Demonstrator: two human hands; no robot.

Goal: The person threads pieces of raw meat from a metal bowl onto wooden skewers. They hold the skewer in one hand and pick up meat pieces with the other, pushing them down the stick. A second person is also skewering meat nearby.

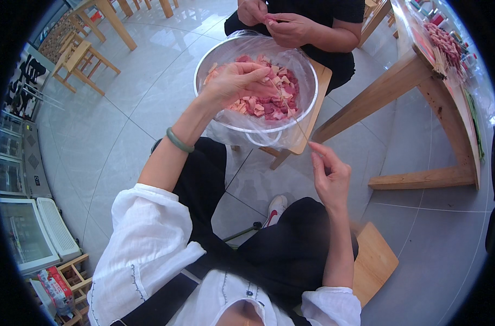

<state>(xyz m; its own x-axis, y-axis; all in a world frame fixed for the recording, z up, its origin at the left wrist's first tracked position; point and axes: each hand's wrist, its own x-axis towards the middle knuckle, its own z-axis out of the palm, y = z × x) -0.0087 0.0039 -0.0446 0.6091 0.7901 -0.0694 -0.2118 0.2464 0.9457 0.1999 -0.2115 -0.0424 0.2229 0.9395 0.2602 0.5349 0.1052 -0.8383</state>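
A round metal colander [311, 95] lined with clear plastic stands on a wooden stool, with cut pieces of raw meat [278, 112] and paler, fatty-looking pieces inside. Over it, my left hand [241, 83] has thumb and fingers pinched together by the pointed upper part of a thin wooden skewer [301, 129]; whether a piece of meat is between them I cannot tell clearly. The skewer's lower end is pinched between the fingertips of my right hand [331, 175], right of the colander. Opposite, a person's hands [288, 30] hold another skewer with meat at its end.
At the right, a wooden table [424, 67] bears a pile of skewered meat [445, 40], bare sticks and small containers. The colander's stool [312, 112] stands between me and the other person. Another wooden stool [79, 59] is at the upper left; glass-doored cabinets [25, 228] line the left side.
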